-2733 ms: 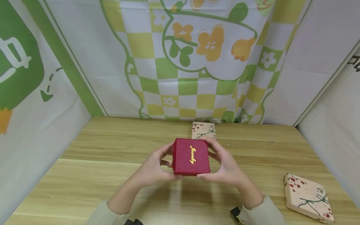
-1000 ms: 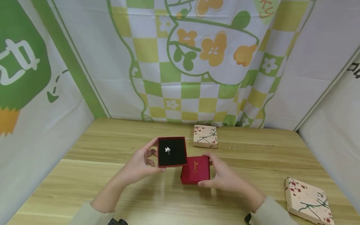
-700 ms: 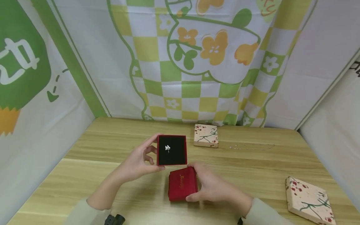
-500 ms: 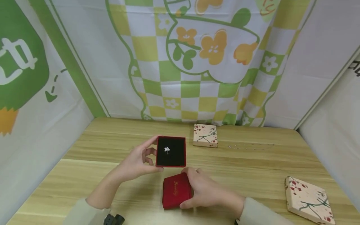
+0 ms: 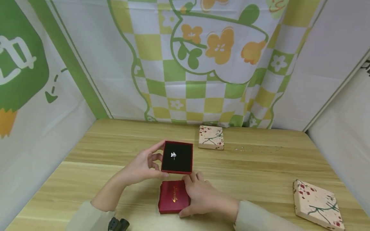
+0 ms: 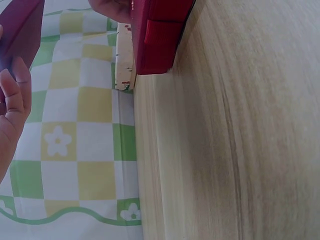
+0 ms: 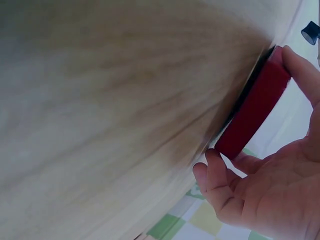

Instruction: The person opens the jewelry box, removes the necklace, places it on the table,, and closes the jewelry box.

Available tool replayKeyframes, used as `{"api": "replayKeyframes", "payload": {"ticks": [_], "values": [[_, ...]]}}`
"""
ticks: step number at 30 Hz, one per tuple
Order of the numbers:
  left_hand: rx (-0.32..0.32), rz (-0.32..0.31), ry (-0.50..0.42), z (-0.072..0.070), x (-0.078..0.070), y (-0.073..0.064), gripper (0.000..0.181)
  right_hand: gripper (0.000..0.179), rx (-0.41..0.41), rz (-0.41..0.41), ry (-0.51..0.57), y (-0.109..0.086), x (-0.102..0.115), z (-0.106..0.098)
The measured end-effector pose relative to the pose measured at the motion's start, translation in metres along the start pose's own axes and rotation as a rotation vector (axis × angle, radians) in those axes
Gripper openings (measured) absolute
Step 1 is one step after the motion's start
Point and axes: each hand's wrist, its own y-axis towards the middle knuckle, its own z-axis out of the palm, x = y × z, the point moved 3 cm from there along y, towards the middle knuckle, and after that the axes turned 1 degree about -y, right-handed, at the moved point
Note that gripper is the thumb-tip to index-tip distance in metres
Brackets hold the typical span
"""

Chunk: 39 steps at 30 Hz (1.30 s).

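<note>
My left hand holds up the red base of a jewelry box by its left side, fingers behind and thumb at the front lower corner. Black padding fills this base, and a small sparkling silver jewel sits in it; its exact kind is too small to tell. Lower and nearer, my right hand grips the red box lid with gold lettering, thumb on the near edge and fingers at the far one. In the right wrist view the lid's dark underside is at or just above the wood.
A cream box with a blossom print lies at the back of the wooden table. Another flowered piece lies at the right. A thin silver chain stretches along the back right. A checked curtain hangs behind.
The lid has come off the base, uncovering the black padding and jewel. My right hand has carried the lid down, left and nearer, while the base has stayed raised in my left hand.
</note>
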Motion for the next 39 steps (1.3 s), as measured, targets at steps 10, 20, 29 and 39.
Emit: {"api": "replayKeyframes", "payload": {"ticks": [10,20,29,39], "values": [[0.044,-0.009,0.019,0.003,-0.002,0.002,0.103,0.075,0.059,-0.002,0.268,0.000,-0.028,-0.030],[0.127,-0.027,0.056,0.009,0.004,0.013,0.101,0.031,-0.153,0.006,0.778,0.003,-0.082,-0.083],[0.319,-0.060,0.183,0.023,-0.003,0.035,0.096,0.036,-0.041,-0.016,0.947,0.011,-0.090,-0.064],[0.411,-0.039,0.190,0.027,-0.003,0.044,0.093,0.038,0.034,-0.061,1.011,0.006,-0.094,-0.058]]}}
